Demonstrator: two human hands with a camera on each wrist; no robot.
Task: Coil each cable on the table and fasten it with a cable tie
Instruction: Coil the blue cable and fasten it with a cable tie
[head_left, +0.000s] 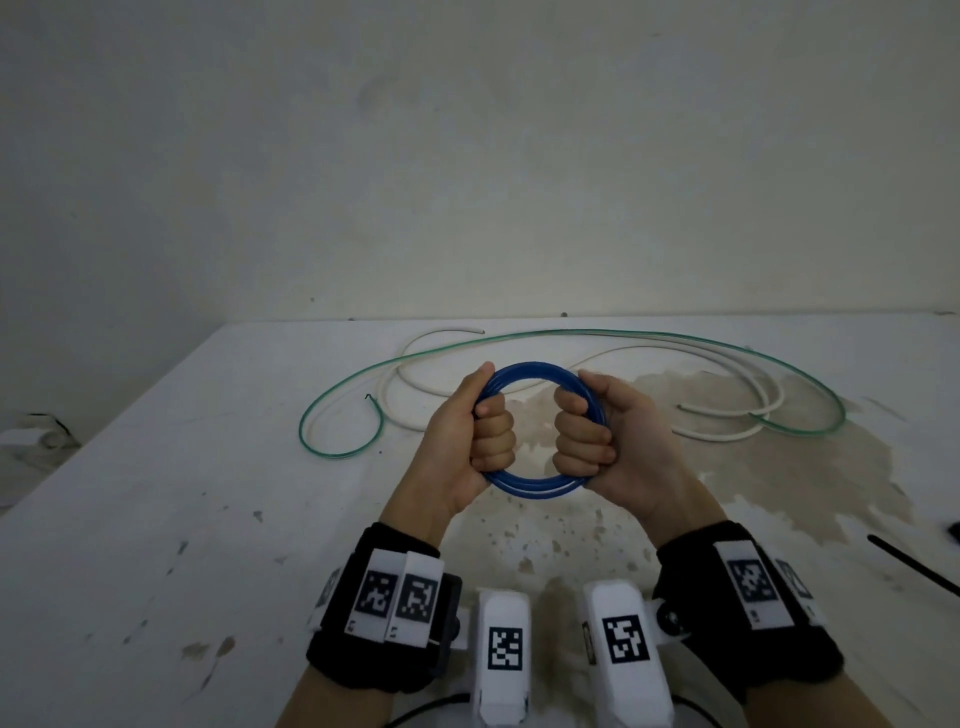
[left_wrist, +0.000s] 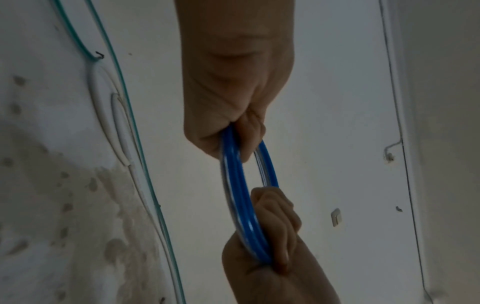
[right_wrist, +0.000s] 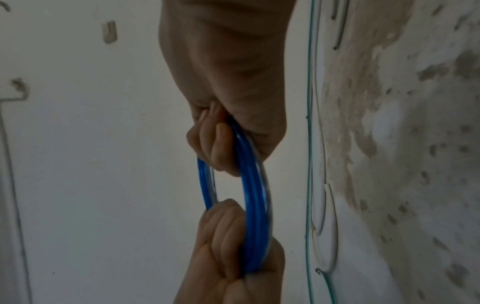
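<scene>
A blue cable (head_left: 535, 370) is wound into a small round coil of several turns and held above the table. My left hand (head_left: 483, 431) grips the coil's left side and my right hand (head_left: 587, 431) grips its right side, fingers curled through the ring. In the left wrist view the left hand (left_wrist: 233, 92) holds the blue coil (left_wrist: 239, 185) from above and the right hand (left_wrist: 272, 236) from below. The right wrist view has the right hand (right_wrist: 233, 92) above the coil (right_wrist: 253, 195) and the left hand (right_wrist: 228, 236) below. A black cable tie (head_left: 909, 566) lies at the right.
A loose green cable (head_left: 343, 384) and a loose white cable (head_left: 727, 434) sprawl across the back of the white table (head_left: 156, 519), just beyond my hands. A brown stain covers the table's middle and right. The table's left edge runs diagonally; a wall stands behind.
</scene>
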